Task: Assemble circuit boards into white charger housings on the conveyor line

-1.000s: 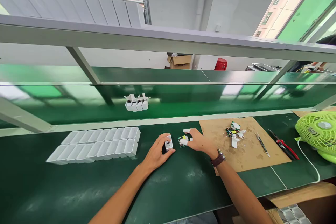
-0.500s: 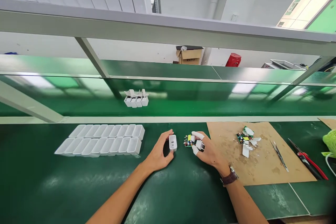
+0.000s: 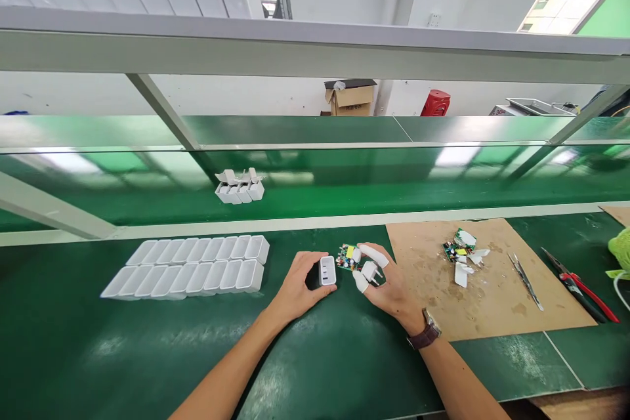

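Between the thumb and fingers of my left hand (image 3: 298,285) is a white charger case (image 3: 327,271), its end with port slots facing up. My right hand (image 3: 394,282), with white covers on thumb and forefinger, grips a charger circuit board (image 3: 346,256) joined to a white plug piece (image 3: 370,271) with metal pins. The board's left end is close beside the case; whether they touch, I cannot tell. Two rows of empty white cases (image 3: 197,275) lie left of my left hand.
A brown board (image 3: 423,289) at right bears loose circuit parts (image 3: 460,251) and tweezers (image 3: 525,281). Red-handled pliers (image 3: 578,285) lie beyond it. White chargers (image 3: 240,187) stand on the green surface behind a pale rail (image 3: 315,222). A shelf beam (image 3: 315,52) crosses above.
The circuit board in my right hand has come nearer the white case and tilted slightly. My left hand keeps its hold on the case. The camera view has shifted a little.
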Demonstrator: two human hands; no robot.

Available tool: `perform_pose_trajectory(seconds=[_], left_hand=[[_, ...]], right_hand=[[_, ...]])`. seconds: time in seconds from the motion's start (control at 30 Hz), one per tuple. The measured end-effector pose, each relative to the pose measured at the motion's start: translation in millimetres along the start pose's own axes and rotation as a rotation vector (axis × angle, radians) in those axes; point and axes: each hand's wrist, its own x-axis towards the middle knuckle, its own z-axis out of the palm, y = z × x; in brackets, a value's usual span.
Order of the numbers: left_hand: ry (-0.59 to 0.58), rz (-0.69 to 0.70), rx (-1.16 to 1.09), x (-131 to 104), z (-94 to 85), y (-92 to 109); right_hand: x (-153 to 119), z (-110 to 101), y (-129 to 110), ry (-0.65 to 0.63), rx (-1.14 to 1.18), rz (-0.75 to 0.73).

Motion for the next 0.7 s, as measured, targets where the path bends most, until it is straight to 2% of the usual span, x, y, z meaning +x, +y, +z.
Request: perform_pose_trajectory(seconds=[0.07, 0.23, 0.47, 0.7], left_hand=[[0.072, 0.109, 0.037, 1, 3.2, -1], [0.104, 0.228, 0.096, 1, 5.6, -1], [0.118, 0.327, 0.155, 4, 5.0, 1], [0.114, 0.340, 0.161, 5, 5.6, 3]], right_hand=[[-2, 4, -4, -0.028, -0.004, -0.089], [-5, 12, -6, -0.086, -0.117, -0.265], [-6, 14, -5, -0.106, -0.199, -0.281], [-6, 15, -8, -0.127, -0.278, -0.295]])
